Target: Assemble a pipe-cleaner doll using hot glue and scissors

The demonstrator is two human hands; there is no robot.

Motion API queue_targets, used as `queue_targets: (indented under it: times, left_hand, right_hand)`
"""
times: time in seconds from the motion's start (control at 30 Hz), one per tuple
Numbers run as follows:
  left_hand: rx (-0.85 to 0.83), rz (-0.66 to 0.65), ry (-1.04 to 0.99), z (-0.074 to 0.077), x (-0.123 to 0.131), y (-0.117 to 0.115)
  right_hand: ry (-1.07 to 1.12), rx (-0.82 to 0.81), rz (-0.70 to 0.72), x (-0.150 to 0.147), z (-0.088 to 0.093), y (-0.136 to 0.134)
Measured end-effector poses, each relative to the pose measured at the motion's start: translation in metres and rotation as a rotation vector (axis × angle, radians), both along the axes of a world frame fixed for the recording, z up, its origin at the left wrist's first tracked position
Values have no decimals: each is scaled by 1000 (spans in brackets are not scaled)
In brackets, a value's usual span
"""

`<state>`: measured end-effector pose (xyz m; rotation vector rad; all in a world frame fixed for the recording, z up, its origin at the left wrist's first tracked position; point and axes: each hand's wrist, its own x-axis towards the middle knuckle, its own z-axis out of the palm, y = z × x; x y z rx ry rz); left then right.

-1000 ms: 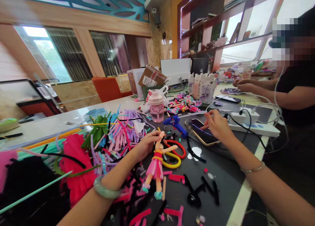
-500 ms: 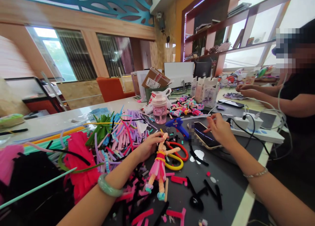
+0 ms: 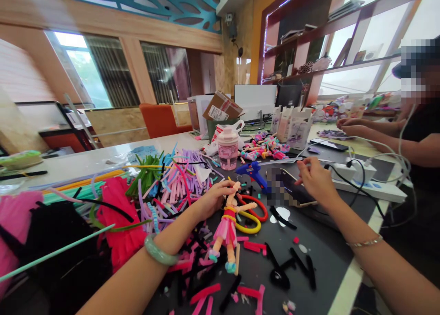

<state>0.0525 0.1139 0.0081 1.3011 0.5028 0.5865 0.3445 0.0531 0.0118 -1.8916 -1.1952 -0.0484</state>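
My left hand (image 3: 216, 198) is closed on the upper part of a pipe-cleaner doll (image 3: 227, 228) with a pink skirt and blue feet. Just right of the doll lie scissors (image 3: 252, 222) with red and yellow handles. My right hand (image 3: 314, 177) is raised beside a phone (image 3: 295, 189), its fingers bent and partly apart, with nothing visible in them. Between the two hands a blue glue gun (image 3: 254, 173) lies on the dark table mat. Cut pink and black pieces are scattered below the doll.
Pipe-cleaner bundles (image 3: 120, 214) crowd the left side. A pink bottle (image 3: 228, 150) and a pile of dolls (image 3: 264, 148) stand behind. A power strip (image 3: 371, 187) with cables sits at right. A person's hands (image 3: 347, 125) rest at the far right.
The whole view has shifted slightly, with things appearing further right. My right hand's fingers have drawn back from over the phone screen. My left hand still holds the doll.
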Motion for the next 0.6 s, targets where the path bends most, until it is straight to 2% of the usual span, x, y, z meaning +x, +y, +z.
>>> queue_targets:
  times: [0.2, 0.33, 0.5, 0.6]
  left_hand:
    - [-1, -9, -13, -1, 1, 2]
    - [5, -29, -20, -3, 1, 4]
    - [15, -41, -67, -5, -1, 4]
    - [20, -45, -86, -4, -3, 2]
  right_hand:
    - [-212, -55, -166, -6, 1, -4]
    - [-309, -192, -163, -9, 3, -5]
    - [-371, -341, -309, -19, 12, -8]
    - [-434, -369, -276, -24, 16, -13]
